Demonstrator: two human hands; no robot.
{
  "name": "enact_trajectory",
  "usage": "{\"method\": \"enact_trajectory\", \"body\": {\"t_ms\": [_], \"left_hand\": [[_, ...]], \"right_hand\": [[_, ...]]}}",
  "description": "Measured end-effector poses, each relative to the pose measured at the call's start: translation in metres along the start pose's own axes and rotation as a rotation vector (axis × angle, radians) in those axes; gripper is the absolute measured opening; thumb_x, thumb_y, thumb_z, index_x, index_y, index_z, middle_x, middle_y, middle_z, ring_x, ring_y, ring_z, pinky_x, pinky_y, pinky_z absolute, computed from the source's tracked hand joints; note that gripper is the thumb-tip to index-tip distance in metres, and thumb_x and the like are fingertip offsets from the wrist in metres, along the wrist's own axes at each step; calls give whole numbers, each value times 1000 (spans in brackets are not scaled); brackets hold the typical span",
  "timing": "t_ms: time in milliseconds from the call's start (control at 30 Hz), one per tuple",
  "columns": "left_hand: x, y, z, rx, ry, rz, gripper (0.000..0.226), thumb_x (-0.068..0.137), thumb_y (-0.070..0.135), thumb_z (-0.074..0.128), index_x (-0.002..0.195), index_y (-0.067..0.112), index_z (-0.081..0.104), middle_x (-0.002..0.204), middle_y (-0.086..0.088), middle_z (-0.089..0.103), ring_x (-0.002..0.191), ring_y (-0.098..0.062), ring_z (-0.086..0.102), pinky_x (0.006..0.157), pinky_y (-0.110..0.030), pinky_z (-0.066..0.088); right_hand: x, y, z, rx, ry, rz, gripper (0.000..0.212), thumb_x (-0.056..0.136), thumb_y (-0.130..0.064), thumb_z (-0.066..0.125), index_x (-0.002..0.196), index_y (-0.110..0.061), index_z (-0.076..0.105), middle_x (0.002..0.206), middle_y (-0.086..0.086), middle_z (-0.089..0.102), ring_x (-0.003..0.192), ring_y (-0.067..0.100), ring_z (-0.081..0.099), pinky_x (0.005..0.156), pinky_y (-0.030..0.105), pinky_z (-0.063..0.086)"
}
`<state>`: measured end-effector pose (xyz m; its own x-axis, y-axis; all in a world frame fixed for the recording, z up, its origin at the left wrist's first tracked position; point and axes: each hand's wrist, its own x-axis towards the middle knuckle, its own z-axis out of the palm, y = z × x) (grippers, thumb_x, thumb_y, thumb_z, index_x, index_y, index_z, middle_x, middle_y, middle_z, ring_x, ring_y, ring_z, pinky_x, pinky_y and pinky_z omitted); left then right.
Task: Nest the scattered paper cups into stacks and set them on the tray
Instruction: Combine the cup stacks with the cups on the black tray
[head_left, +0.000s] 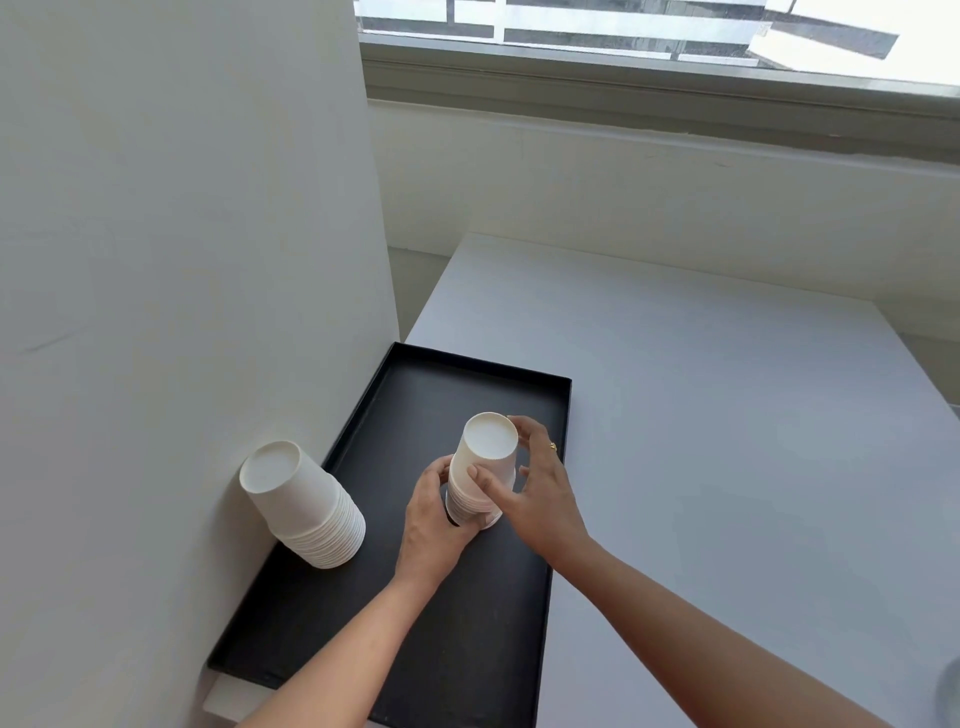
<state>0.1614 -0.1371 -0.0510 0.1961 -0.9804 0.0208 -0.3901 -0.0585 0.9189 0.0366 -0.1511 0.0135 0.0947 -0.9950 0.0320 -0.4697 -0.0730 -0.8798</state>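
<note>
Currently: black tray along bench left edge. Item one, inverted cup stack, at tray's left edge. Item two, second inverted stack, nearer tray's right edge, my left hand and right hand both curled round it.

A white table fills the right side, its surface plain and matte. On the left stands a white wall that ends in a corner, with a narrow strip of floor beyond it. At the far side runs a window with a grey-green sill and white railing bars outside. A pale rounded object sits at the near right edge, too cropped to name.
</note>
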Motion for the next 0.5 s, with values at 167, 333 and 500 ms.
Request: {"method": "enact_trajectory", "body": {"t_ms": [167, 333, 500], "left_hand": [[0, -2, 1, 0, -5, 1, 69, 62, 8, 81, 121, 22, 47, 117, 10, 55, 112, -9, 52, 95, -25, 45], [0, -2, 1, -7, -13, -2, 71, 64, 8, 81, 124, 19, 46, 118, 10, 53, 111, -6, 49, 93, -20, 41], [-1, -1, 0, 14, -18, -1, 70, 64, 9, 81, 124, 19, 46, 116, 12, 52, 106, -4, 49, 80, 0, 37]], "right_hand": [[-1, -4, -3, 3, 32, -36, 70, 78, -36, 71, 136, -29, 31, 127, -20, 42, 122, 5, 44, 103, 41, 43], [2, -12, -6, -57, 42, -98, 59, 87, -38, 62, 139, -31, 35, 139, -13, 45, 127, 7, 43, 105, 36, 41], [1, -11, -6, -180, 13, -152, 46, 93, -36, 49, 137, -23, 46, 143, -14, 42, 130, 6, 40, 104, 23, 35]]}}
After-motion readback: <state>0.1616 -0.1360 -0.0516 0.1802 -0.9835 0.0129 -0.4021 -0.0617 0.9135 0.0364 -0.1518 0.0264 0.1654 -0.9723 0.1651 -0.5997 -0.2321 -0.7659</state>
